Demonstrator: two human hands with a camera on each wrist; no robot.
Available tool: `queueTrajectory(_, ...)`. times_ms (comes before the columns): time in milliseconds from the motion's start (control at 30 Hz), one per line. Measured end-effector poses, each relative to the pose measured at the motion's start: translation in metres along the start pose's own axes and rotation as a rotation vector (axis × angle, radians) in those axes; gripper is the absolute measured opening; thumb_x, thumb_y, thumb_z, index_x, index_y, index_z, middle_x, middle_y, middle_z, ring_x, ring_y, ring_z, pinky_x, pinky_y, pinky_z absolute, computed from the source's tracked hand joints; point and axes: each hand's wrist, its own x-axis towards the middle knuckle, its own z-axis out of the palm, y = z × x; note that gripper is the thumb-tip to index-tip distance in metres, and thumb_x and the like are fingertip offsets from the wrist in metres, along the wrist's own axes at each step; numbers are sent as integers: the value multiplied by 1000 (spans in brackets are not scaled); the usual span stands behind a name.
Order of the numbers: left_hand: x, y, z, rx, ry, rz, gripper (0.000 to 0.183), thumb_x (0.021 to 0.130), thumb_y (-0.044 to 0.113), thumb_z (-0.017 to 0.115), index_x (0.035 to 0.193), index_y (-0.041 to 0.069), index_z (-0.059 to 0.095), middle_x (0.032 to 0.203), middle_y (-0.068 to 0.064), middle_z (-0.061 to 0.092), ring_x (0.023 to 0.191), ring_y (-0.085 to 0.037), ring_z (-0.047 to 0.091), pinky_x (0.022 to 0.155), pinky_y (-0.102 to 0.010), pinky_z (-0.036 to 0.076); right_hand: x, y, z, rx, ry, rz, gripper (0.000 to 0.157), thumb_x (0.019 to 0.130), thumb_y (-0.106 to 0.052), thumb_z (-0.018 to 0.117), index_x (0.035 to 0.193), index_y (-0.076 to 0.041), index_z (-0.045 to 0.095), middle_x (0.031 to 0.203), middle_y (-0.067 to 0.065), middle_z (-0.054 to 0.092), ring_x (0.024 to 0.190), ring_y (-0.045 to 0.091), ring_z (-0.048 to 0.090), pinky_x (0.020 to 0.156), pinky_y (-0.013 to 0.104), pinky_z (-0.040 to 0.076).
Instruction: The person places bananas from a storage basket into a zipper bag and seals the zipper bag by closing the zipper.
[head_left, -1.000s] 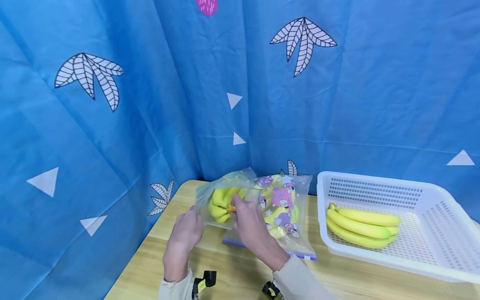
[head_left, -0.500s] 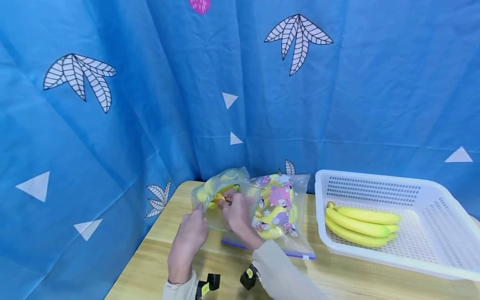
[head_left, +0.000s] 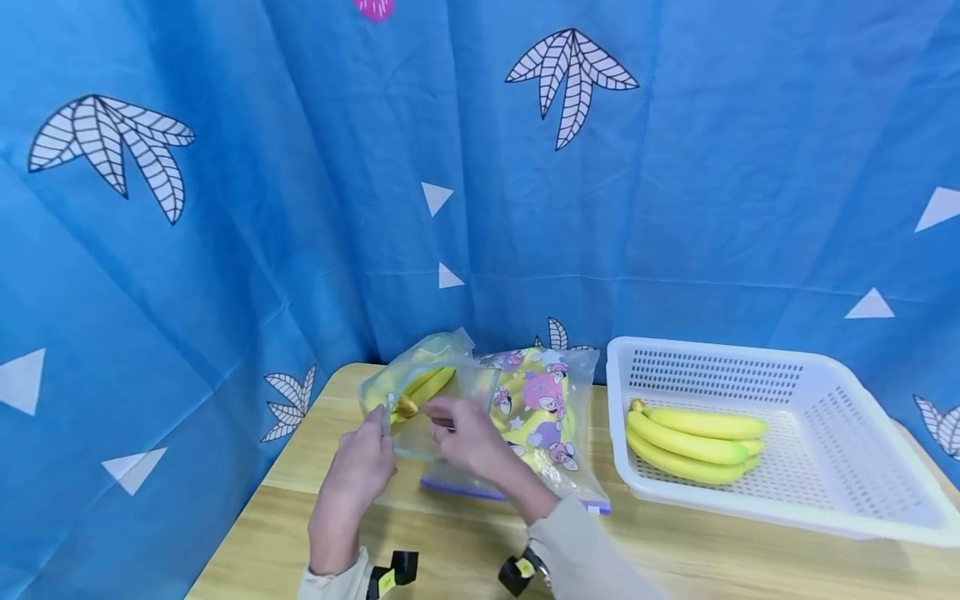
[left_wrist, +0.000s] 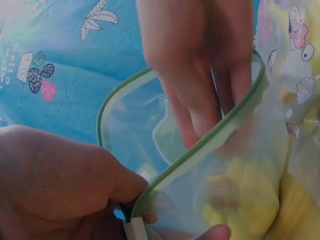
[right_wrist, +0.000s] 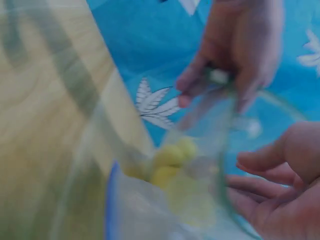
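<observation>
A clear zip bag (head_left: pixel 450 343) with a green-edged mouth lies at the table's left, a bunch of yellow bananas (head_left: pixel 433 383) inside with its stem towards the mouth. My left hand (head_left: pixel 356 462) pinches the bag's edge, beside the white slider (left_wrist: pixel 135 229) in the left wrist view. At the other side of the mouth is my right hand (head_left: pixel 468 437), a little apart from the stem. Its fingers reach past the green rim (left_wrist: pixel 192 146), extended and holding no banana. In the right wrist view the right hand (right_wrist: pixel 287 182) has its thumb and fingers spread.
A second zip bag (head_left: pixel 543 392), printed with cartoons and edged in purple, lies right beside the first with bananas in it. Further right stands a white plastic basket (head_left: pixel 832 518) holding another banana bunch (head_left: pixel 690 446). A blue curtain (head_left: pixel 525 208) hangs behind the wooden table (head_left: pixel 277 517).
The right hand has let go of the banana stem and drawn back to the right. The left hand has kept hold of the bag's edge. The head view has turned rightward.
</observation>
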Motion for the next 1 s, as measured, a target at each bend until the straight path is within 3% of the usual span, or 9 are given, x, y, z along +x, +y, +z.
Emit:
queueTrajectory(67, 0, 0, -2, 26, 12, 12, 54, 104, 7, 40, 155, -11, 30, 115, -31, 65, 84, -28, 63, 70, -43, 55, -13, -9, -16, -39, -31, -20, 33, 97, 0, 63, 130, -1, 67, 129, 13, 69, 117, 27, 66, 97, 34, 55)
queueTrajectory(200, 3, 2, -3, 45, 27, 37, 51, 104, 6, 41, 153, -9, 36, 133, -36, 55, 84, -33, 59, 70, -47, 54, -34, -21, -55, -83, -32, -103, 25, 97, -1, 64, 121, -3, 72, 116, 10, 73, 102, 20, 70, 85, 25, 58)
queueTrajectory(300, 5, 5, -4, 33, 26, 49, 50, 104, 5, 41, 152, -8, 38, 128, -34, 58, 75, -29, 55, 61, -42, 49, -47, -24, -88, -89, -8, -157, 22, 97, 1, 64, 116, -3, 73, 107, 10, 75, 93, 16, 71, 78, 25, 60)
queueTrajectory(400, 5, 7, -3, 37, 22, 42, 49, 104, 6, 41, 152, -7, 39, 135, -35, 55, 88, -34, 58, 71, -46, 52, -54, -18, -124, -68, 3, -156, 22, 96, 5, 63, 115, 0, 72, 101, 10, 76, 87, 16, 73, 73, 28, 61)
queueTrajectory(567, 5, 9, -1, 20, 10, 23, 51, 105, 5, 39, 154, -8, 34, 148, -36, 44, 124, -47, 53, 98, -59, 49, -60, 3, -187, -18, 34, -27, 33, 92, 14, 51, 122, 7, 63, 101, 16, 75, 90, 26, 74, 79, 31, 62)
queueTrajectory(700, 6, 9, 1, 8, 2, 24, 52, 106, 6, 39, 155, -9, 31, 149, -37, 42, 122, -45, 54, 95, -57, 49, -58, 19, -230, -121, 45, 84, 40, 91, 11, 49, 130, 7, 58, 103, 20, 75, 95, 34, 73, 81, 36, 62)
queueTrajectory(867, 5, 4, 3, -10, -8, -5, 53, 105, 5, 39, 156, -9, 30, 148, -38, 42, 96, -38, 57, 69, -45, 51, -53, 46, -262, -451, -165, 177, 38, 92, -3, 63, 128, 9, 62, 107, 17, 73, 101, 33, 69, 82, 44, 59)
queueTrajectory(1000, 3, 1, 4, -16, -8, -7, 53, 105, 6, 38, 156, -10, 29, 150, -37, 40, 101, -39, 57, 73, -46, 51, -57, 66, -269, -634, -329, 219, 45, 91, -18, 74, 125, 9, 63, 108, 20, 71, 101, 37, 67, 84, 52, 58)
